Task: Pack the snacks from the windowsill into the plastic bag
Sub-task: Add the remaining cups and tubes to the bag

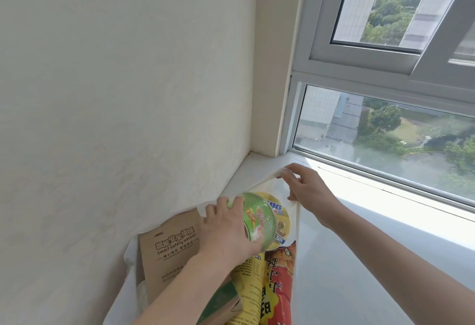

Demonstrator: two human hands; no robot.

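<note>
A plain white wall [102,93] fills the left half of the view, which looks down at a white sill [359,260] from the person's head.

At the lower left, against the wall, lies a brown cardboard box [167,252] printed "Smart safety socket". White film of the bag [267,183] shows around its left edge; whether the box is inside the bag or only on top of it cannot be told.

The left hand [226,232] reaches in from the bottom edge, over the box. Its fingers are curled round the rim of a round cup [259,219] with a green lid, holding it tilted at the bag's mouth with the lid facing right.

Just behind the cup, touching it, is a yellow bowl [280,211] with "BIG" on its lid. Below these lie more snacks in a heap: a green packet [221,299] under the left forearm, a yellow packet [249,281] beside it, and a red packet [280,281] to the right, along the bag's right edge.

The bag is thin white plastic, lying on the sill in the corner by the wall, with its mouth towards the window.

The right hand [305,188] comes in from the lower right. Its thumb and fingers pinch the bag's rim and hold it lifted off the sill, so the mouth gapes.

To the right, the window [385,131] has a white frame and shows trees and buildings far below.
</note>
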